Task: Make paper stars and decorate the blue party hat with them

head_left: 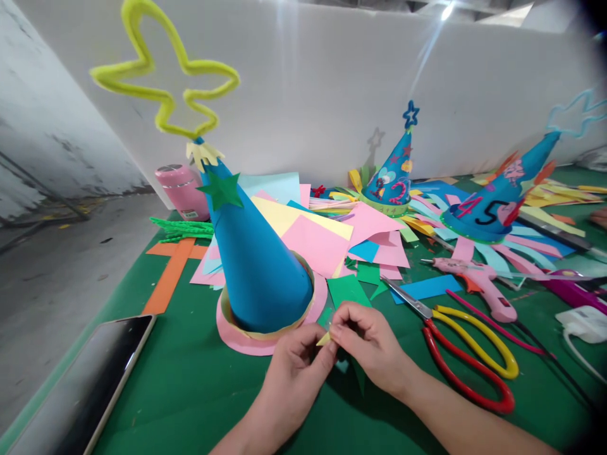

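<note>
Between the fingertips of my left hand [296,373] and my right hand [372,347] is a small piece of yellow paper [324,339], pinched from both sides. Much of it is hidden by the fingers. Just beyond my left hand stands a blue paper cone hat [260,272] with a pink brim [226,332]. A green paper star [222,191] sits on its upper side, and a yellow pipe-cleaner star [177,66] rises from its tip. Scraps of green paper [348,289] lie beyond my right hand.
Scissors [432,313] with red and yellow handles lie to the right, near a pink glue gun [478,284]. A phone [90,379] rests at the left edge. Behind are coloured paper sheets [317,243], two decorated hats [391,174] and a pink cup [183,193].
</note>
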{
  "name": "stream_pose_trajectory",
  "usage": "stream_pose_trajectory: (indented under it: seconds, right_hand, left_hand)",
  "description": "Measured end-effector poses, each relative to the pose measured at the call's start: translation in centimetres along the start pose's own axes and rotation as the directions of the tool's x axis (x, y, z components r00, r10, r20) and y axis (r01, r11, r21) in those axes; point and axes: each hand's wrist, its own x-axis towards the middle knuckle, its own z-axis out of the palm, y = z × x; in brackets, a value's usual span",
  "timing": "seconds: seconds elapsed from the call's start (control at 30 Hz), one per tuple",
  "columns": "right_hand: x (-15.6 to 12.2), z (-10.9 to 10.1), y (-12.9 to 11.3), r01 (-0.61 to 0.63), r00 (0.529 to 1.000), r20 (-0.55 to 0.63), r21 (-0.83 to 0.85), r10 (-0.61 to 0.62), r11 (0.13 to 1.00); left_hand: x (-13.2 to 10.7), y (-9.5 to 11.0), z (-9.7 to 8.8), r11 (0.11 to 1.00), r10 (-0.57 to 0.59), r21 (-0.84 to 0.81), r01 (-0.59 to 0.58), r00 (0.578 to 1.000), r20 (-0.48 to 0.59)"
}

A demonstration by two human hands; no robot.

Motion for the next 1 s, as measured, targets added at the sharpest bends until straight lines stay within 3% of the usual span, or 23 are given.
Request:
stream_pose_trajectory:
  seconds: [0.23, 0.37, 0.57, 0.7, 0.87, 1.0]
  right_hand:
    - [0.4, -1.0, 0.2, -0.064, 0.997, -0.033, 0.026, 0.065, 0.998]
    - [0.4, -1.0, 0.3, -0.047, 0.998, 0.054, 0.05, 0.044, 0.998]
    - [0.4, -0.9, 0.5, -0.001, 0.997, 0.073, 0.111, -0.007, 0.994]
    - [0.2, -1.4, 0.3, 0.046, 0.993, 0.103, 0.082, -0.054, 0.996]
    - [0.1, -1.9, -0.3, 0.07, 0.985, 0.157, 0.018, -0.072, 0.997]
    - [0.1, -1.7, -0.4, 0.061, 0.991, 0.128, -0.093, -0.049, 0.994]
  left_hand:
    - [-0.1, -0.8, 0.1, 0.961, -0.185, -0.208, 0.183, 0.983, 0.01]
    - [0.1, -1.0, 0.0, 0.96, -0.163, -0.221, 0.174, 0.984, 0.067]
    - [0.1, -1.0, -0.1, 0.947, -0.15, -0.277, 0.164, 0.986, 0.072]
    - [0.2, -0.9, 0.0, 0.953, -0.134, -0.273, 0.133, 0.991, 0.014]
    - [0.2, -0.3, -0.1, 0.989, -0.08, -0.134, 0.059, 0.984, -0.159]
    - [0.0, -0.1, -0.1, 0.999, -0.021, -0.028, 0.015, 0.974, -0.225]
